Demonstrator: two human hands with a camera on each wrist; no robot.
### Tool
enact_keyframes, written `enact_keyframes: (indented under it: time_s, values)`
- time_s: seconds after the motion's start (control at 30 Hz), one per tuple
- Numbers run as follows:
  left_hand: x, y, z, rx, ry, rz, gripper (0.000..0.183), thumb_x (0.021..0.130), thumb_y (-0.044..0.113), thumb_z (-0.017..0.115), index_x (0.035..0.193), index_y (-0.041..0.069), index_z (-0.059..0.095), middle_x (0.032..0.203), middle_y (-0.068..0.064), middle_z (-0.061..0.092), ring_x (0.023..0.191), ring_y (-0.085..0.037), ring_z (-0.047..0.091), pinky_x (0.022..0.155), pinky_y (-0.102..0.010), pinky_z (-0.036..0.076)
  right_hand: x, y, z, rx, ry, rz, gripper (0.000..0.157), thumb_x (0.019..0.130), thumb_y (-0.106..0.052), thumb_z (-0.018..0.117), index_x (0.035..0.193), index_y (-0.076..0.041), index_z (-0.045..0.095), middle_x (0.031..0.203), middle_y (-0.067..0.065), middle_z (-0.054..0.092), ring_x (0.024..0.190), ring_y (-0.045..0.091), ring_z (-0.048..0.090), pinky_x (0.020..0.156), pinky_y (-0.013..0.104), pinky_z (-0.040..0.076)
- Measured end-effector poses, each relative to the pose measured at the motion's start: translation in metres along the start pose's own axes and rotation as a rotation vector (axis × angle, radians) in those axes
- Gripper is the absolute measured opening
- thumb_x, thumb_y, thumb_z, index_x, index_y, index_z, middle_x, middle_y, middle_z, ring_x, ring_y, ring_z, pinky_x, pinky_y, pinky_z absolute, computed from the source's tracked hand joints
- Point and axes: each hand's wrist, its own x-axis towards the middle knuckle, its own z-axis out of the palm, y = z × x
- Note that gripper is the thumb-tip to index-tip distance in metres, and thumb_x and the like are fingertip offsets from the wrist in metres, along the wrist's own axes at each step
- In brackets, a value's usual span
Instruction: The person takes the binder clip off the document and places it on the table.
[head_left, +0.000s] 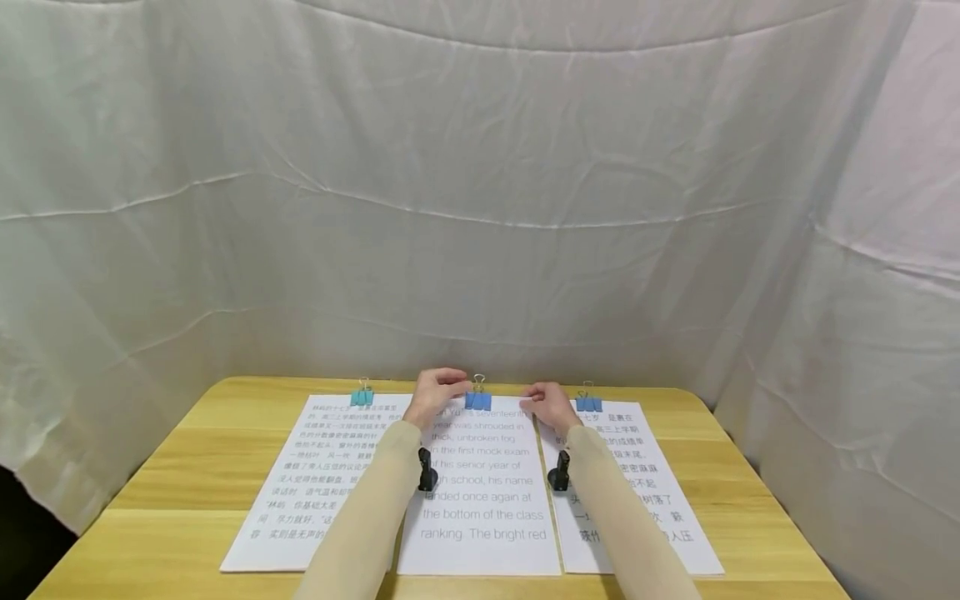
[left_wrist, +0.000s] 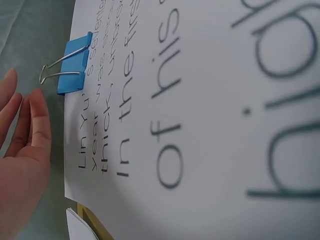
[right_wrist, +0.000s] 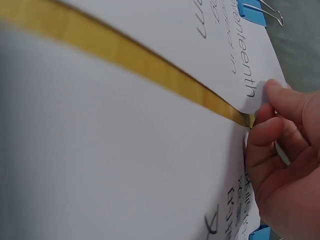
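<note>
The middle stack of printed paper (head_left: pixel 480 500) lies on the table with a blue binder clip (head_left: pixel 478 401) on its top edge. My left hand (head_left: pixel 435 395) is just left of this clip. In the left wrist view its loosely bent fingers (left_wrist: pixel 40 117) stand close to the clip's wire handles, apart from them and holding nothing. With thumb and forefinger, my right hand (right_wrist: pixel 287 145) pinches the top right corner of the middle stack; the thumb lies on the printed face. Its other fingers curl beside the top edge of the right-hand stack (right_wrist: pixel 125 150).
To the left lies another printed stack (head_left: pixel 300 500) with a teal binder clip (head_left: pixel 362 398). The right-hand stack carries a blue binder clip (head_left: pixel 588 404). All lie on a wooden table (head_left: pixel 165 500), with a pale curtain (head_left: pixel 480 208) hanging behind it.
</note>
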Motion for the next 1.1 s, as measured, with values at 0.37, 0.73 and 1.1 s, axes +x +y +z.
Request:
enact_keyframes:
  time_s: [0.37,0.73,1.1]
  values:
    - [0.003,0.002,0.0,0.016,0.014,0.012,0.036,0.085,0.021,0.077,0.119,0.007,0.07,0.118,-0.006,0.069,0.115,-0.025,0.06,0.105,-0.045,0.044,0.003,0.013,-0.005,0.178,-0.056,0.001,0.013,0.089,-0.018,0.073,0.101,-0.011,0.074,0.085,0.004,0.071,0.065,0.017,0.059,0.06,0.027,0.049]
    - [0.011,0.017,0.004,0.069,-0.075,0.079,0.045,0.087,0.028,0.076,0.125,0.007,0.066,0.126,-0.009,0.066,0.122,-0.027,0.058,0.108,-0.046,0.042,-0.001,0.019,-0.014,0.274,-0.073,-0.001,0.019,0.087,-0.023,0.075,0.103,-0.012,0.074,0.093,0.005,0.075,0.077,0.019,0.068,0.073,0.029,0.055]
    - [0.013,0.03,0.004,0.218,-0.205,0.042,0.048,0.09,0.035,0.071,0.125,0.004,0.064,0.127,-0.012,0.064,0.119,-0.029,0.059,0.106,-0.047,0.044,-0.008,0.012,-0.019,0.303,-0.119,-0.024,0.02,0.086,-0.024,0.077,0.101,-0.01,0.075,0.098,0.006,0.075,0.081,0.019,0.069,0.077,0.032,0.058]
